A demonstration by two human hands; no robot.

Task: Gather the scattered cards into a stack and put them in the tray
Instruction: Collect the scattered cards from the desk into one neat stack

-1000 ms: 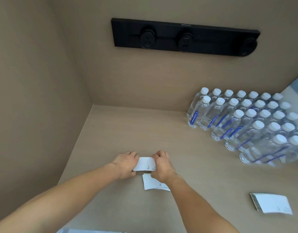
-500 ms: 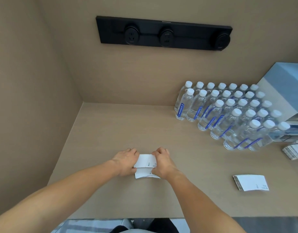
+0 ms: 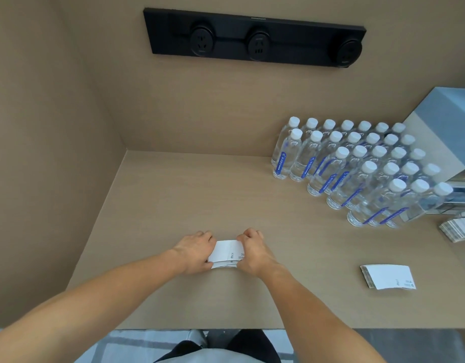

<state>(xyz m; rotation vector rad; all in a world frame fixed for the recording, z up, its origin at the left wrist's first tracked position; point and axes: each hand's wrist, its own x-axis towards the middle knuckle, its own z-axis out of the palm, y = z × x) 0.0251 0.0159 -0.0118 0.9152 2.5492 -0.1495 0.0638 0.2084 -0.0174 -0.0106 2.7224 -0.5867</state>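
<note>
- Where both hands meet, mid-table (image 3: 160, 205): small card stack (image 3: 227, 254), pinched betw. left hand (image 3: 196, 254) & right hand (image 3: 253, 251), fingers curled tight on its ends.
- 2nd card pile (image 3: 387, 276): loose, well apart, right side.
- Water bottles (image 3: 357, 166): far right, upright.

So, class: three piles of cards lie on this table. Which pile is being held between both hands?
The pile at centre, pressed between the left hand and right hand. The other two piles lie untouched on the right.
</note>
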